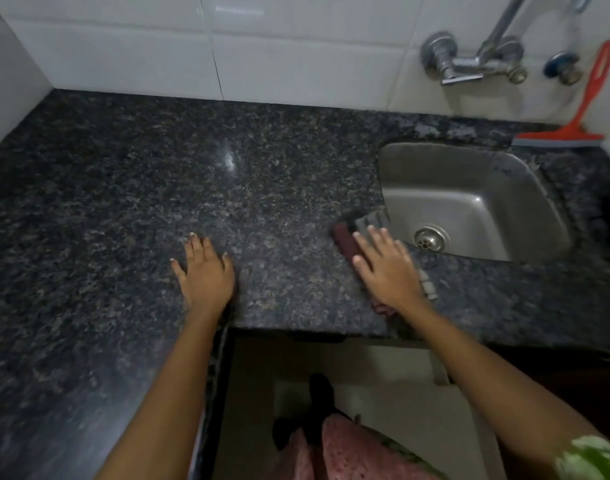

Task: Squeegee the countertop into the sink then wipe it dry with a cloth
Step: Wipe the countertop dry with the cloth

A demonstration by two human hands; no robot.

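Two bare hands are resting on the dark granite counter, which is filling most of the frame. The left hand is lying flat at lower centre, fingers spread, palm down, gripping nothing, close to the counter's front edge. The right hand is sitting right of centre, pressing flat on a cloth, fingers extended rather than curled around it. The cloth is showing a maroon part and a grey striped part; its far end is touching or slightly overhanging the left edge of the sink, and more of it is sticking out under the wrist toward the counter's front edge. It is blurred, so the fold is unclear.

The steel sink is sitting in the right half of the frame, with its drain just beyond the right fingertips. A red squeegee is leaning against the tiled wall at upper right, blade down on the counter behind the sink, well apart from both hands. A metal tap is mounted on the wall above the sink, upper right. A bright glare spot is showing on the counter at upper centre; whether the surface is wet cannot be told. Pinkish clothing is showing at the bottom of the frame.
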